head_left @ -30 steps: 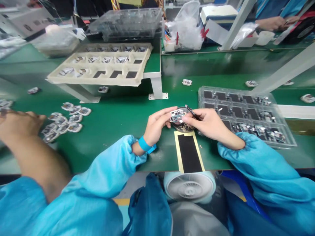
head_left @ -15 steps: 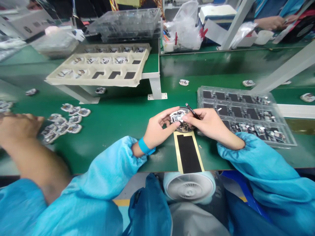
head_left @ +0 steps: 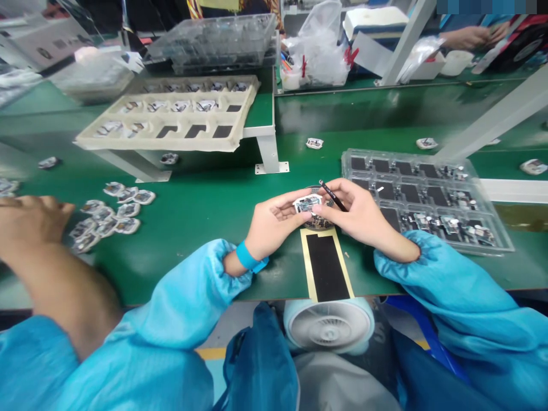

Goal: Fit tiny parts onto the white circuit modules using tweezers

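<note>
Fingers (head_left: 301, 218) of left hand (head_left: 269, 227) grip white-rimmed part (head_left: 306, 202) near frame centre; right hand (head_left: 358, 209) grips black tool (head_left: 333, 196), also touching part.

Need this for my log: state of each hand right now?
Left hand: closed, holding a white-rimmed unit.
Right hand: closed, holding a slim black tool.

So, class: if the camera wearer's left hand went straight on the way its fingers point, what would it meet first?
Beyond the white part it holds, the left hand would probably meet the right hand first, though depth is unclear.
</note>
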`<move>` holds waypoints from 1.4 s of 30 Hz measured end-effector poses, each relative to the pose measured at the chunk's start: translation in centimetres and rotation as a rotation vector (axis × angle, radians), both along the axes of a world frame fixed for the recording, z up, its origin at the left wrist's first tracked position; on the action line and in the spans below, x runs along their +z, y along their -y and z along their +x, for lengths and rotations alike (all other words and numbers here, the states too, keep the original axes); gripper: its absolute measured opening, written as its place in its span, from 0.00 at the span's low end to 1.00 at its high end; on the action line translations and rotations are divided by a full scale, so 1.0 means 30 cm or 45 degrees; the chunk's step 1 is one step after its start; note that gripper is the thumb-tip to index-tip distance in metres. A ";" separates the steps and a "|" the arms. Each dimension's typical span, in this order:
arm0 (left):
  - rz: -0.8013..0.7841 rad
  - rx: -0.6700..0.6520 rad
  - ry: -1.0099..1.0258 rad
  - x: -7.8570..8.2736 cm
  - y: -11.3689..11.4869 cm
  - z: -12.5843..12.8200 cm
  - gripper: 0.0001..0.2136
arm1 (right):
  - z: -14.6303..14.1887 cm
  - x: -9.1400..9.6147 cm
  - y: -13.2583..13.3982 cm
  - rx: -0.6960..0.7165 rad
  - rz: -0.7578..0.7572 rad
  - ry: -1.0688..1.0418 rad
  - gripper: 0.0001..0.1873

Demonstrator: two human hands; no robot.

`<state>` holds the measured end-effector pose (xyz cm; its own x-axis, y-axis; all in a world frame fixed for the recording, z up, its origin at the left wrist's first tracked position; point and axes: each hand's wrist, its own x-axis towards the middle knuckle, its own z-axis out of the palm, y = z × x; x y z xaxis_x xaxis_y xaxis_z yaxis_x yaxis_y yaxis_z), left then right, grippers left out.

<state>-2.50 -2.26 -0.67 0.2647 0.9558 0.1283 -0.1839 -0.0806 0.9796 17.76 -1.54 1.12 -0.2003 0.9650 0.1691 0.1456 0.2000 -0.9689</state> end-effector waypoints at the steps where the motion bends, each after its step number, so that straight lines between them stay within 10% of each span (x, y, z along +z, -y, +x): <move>1: -0.044 -0.031 0.053 0.001 -0.001 0.002 0.25 | -0.001 -0.001 0.000 0.021 0.001 -0.024 0.19; 14: -0.210 -0.151 0.156 0.008 -0.016 0.001 0.17 | 0.015 0.022 0.003 0.045 -0.061 0.134 0.14; 29: -0.104 0.123 -0.030 0.015 0.024 0.044 0.15 | -0.014 0.038 0.018 0.108 -0.048 0.150 0.13; 37: -0.138 0.077 -0.105 0.003 0.010 0.038 0.14 | 0.028 0.012 -0.016 0.059 0.461 0.400 0.12; 42: -0.156 0.049 -0.105 0.007 0.011 0.036 0.13 | 0.028 0.011 -0.009 0.001 0.419 0.365 0.09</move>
